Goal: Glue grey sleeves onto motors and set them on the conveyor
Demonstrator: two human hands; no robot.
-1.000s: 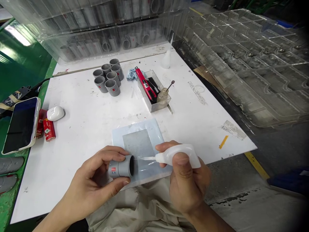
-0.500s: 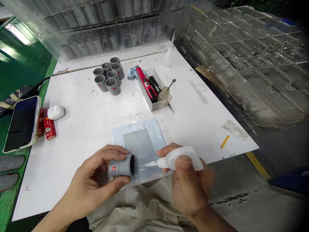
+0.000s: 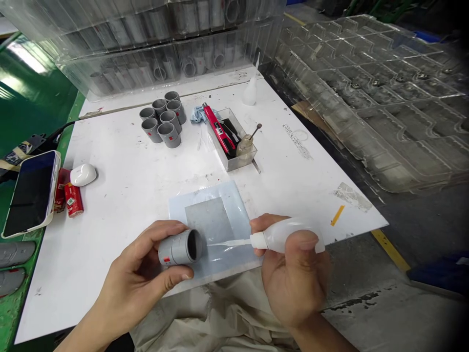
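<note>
My left hand (image 3: pixel 141 274) grips a short grey pipe fitting (image 3: pixel 179 248) on its side, its open end facing right. A small red label shows on the fitting's lower left. My right hand (image 3: pixel 293 278) is closed around a translucent squeeze bottle (image 3: pixel 289 235). The bottle's thin nozzle points left, and its tip sits a short gap from the fitting's mouth. Both are held just above a plastic sheet with a grey square (image 3: pixel 210 222) near the front edge of the white table (image 3: pixel 128 195).
Several grey fittings (image 3: pixel 163 122) stand grouped at the back. A clear tray (image 3: pixel 229 139) holds a red tool and a small jar with a brush. Another squeeze bottle (image 3: pixel 250 90) stands behind. A phone (image 3: pixel 31 193), white case and red items lie left. Clear moulded trays (image 3: pixel 366 93) fill the right.
The bottle has drawn back to the right, leaving a gap between nozzle tip and fitting. The fitting has tilted so its opening faces more toward me.
</note>
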